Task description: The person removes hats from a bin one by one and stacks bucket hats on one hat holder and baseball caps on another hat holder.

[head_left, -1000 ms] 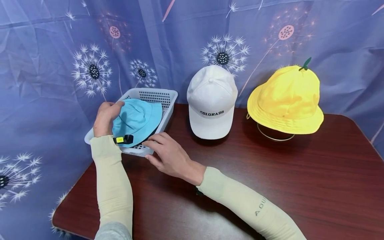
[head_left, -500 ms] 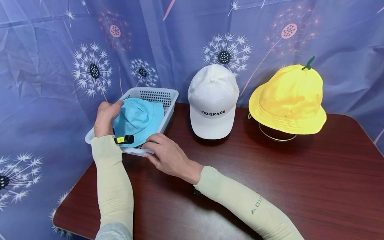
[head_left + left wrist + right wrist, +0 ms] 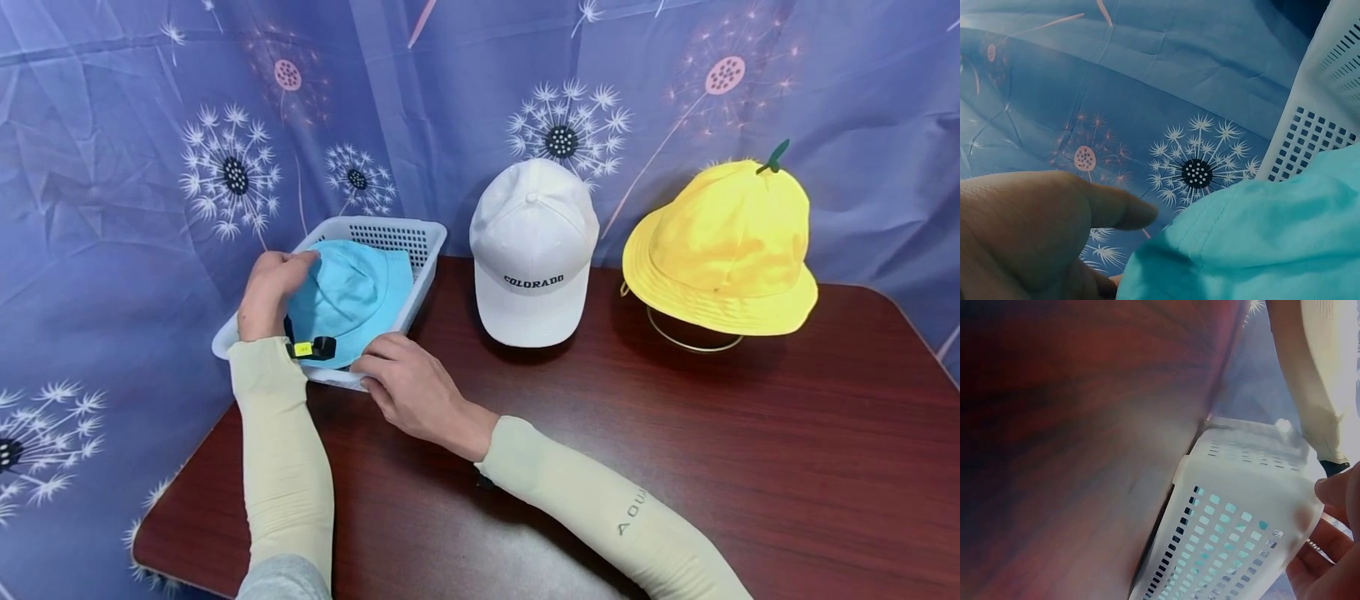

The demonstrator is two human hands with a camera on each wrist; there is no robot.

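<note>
A light blue bucket hat [image 3: 345, 292] lies in a white perforated plastic basket [image 3: 427, 271] at the table's left end. My left hand [image 3: 272, 287] is at the hat's left edge, its thumb over the fabric and its other fingers largely hidden. In the left wrist view, the thumb [image 3: 1122, 209] points towards the bulging cloth, with finger parts low beside it. My right hand [image 3: 416, 387] reaches over the basket's front right corner, fingertips near the brim. Seen from the right wrist, its thumb [image 3: 1332, 487] is by the basket corner; what the fingertips touch is unclear.
A white baseball cap [image 3: 528, 258] lettered COLORADO stands right of the basket. Farther right, a yellow bucket hat [image 3: 723, 250] with a green sprout sits on a wire stand [image 3: 693, 346]. A patterned blue curtain [image 3: 450, 100] hangs behind the dark wooden table [image 3: 675, 433].
The blue hat has shifted slightly right and back inside the basket, its brim lying flatter at the front. My left thumb has moved a little right, my right hand slightly left.
</note>
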